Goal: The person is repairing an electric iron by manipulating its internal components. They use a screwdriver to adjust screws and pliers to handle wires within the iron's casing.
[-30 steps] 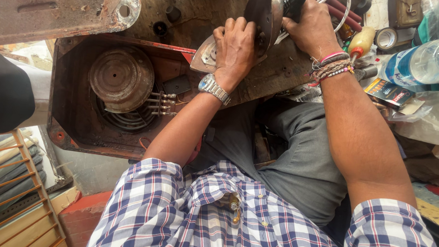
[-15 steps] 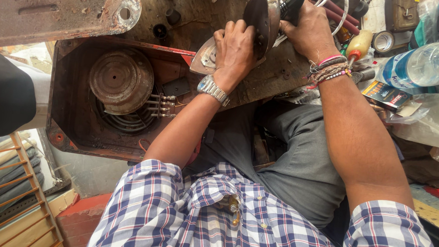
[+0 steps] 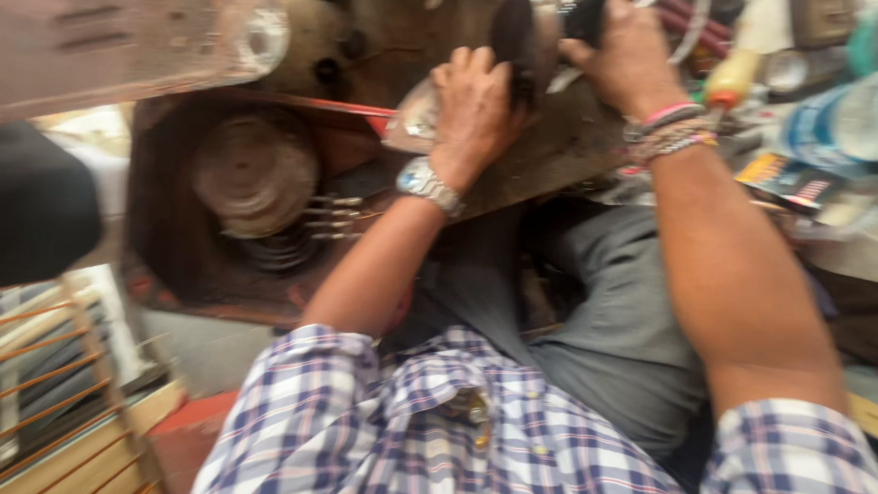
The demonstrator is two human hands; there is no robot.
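Observation:
My left hand [image 3: 479, 104], with a metal wristwatch [image 3: 427, 185] on the wrist, presses on a pale flat metal part [image 3: 413, 123] that lies on a rusty brown machine casing [image 3: 564, 148]. My right hand [image 3: 624, 56], with several coloured bracelets on its wrist, is closed around the body of a power tool [image 3: 582, 9] whose dark round disc [image 3: 515, 41] stands just beside my left fingers. The picture is blurred.
A rusty open housing [image 3: 173, 263] with a round metal disc [image 3: 255, 172] and a coil of wires sits at the left. A plastic water bottle [image 3: 852, 113], a yellow-handled screwdriver [image 3: 733, 77] and small packets lie at the right. Wooden slats [image 3: 40, 407] stand at the lower left.
The view has shifted and blurred slightly; both hands and the tool sit a little higher in the frame. The grips look unchanged.

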